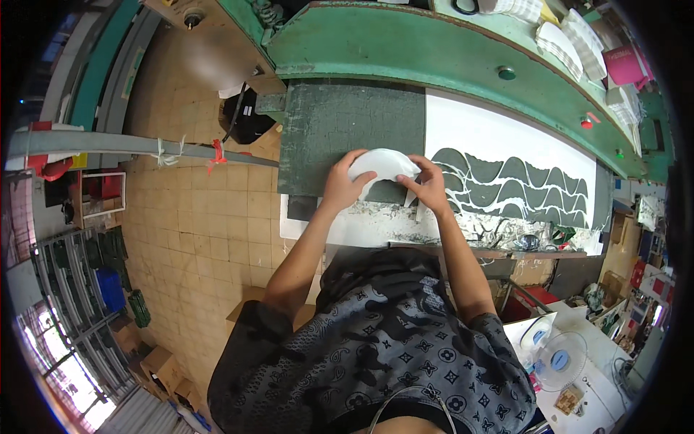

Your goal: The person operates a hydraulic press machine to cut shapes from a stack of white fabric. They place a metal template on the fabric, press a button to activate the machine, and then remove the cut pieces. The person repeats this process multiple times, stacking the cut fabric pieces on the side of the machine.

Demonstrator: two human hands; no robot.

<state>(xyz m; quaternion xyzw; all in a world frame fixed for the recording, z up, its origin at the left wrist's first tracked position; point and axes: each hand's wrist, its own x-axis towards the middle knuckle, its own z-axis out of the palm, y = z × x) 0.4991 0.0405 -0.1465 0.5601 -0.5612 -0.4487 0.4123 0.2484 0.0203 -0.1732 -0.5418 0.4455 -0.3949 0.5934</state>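
Observation:
Between my two hands is a stack of white crescent-shaped cut pieces (383, 163), held over the dark green cutting board (354, 116). My left hand (348, 178) grips its left end, thumb on the near side and fingers round the far edge. At the other end my right hand (428, 182) pinches the stack in the same way. To the right of my right hand lies a white sheet (491, 123) with rows of curved shapes cut out of it. Thin white strips remain between the dark openings.
A green machine beam (405, 47) with coloured buttons spans the far side of the board. More white pieces (560, 47) lie on top of it at the right. Scraps (463, 228) litter the near ledge. A grey bar (188, 147) sticks out at left, and a fan (560, 360) stands at lower right.

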